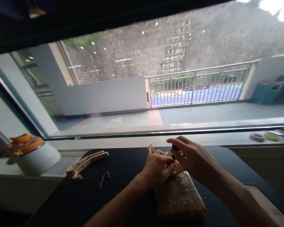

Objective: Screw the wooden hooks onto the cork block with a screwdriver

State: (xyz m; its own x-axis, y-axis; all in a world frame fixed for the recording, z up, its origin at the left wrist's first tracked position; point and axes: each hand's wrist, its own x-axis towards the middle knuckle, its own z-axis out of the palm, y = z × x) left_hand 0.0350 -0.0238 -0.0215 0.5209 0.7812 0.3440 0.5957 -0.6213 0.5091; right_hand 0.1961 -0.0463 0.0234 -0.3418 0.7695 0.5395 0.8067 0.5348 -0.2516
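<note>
**Both hands at work on a small wooden piece over the block**

Here we are at a dark table [123,176] by a big window, and both hands are busy in the middle of it. The left hand [156,168] is curled tight, fingers folded in around a small wooden piece [178,168] and pinning it on the far end of a worn wooden block [180,197]. The right hand [194,157] comes in from the other side, thumb and forefinger pinched on something small and dark [175,147] right at the top of that piece; what it is, I cannot tell, as the fingers cover most of it.

How far along? By my reckoning, mid-way. Off to the left lies a wooden frame [87,162], two slats joined, lying flat and well apart from the hands, which looks like a part already put together and set aside. Between it and the hands, a few thin slivers [104,177] lie loose on the table, so some cutting or trimming seems done. The block is pocked with pale marks.

What is left, as far as I can judge: the piece under the fingers is not finished, since both hands are clamped on it, and it has yet to meet the frame.

On the sill, a white pot with an orange lid [32,151] stands at the left, rolls of tape [257,136] at the right.
</note>
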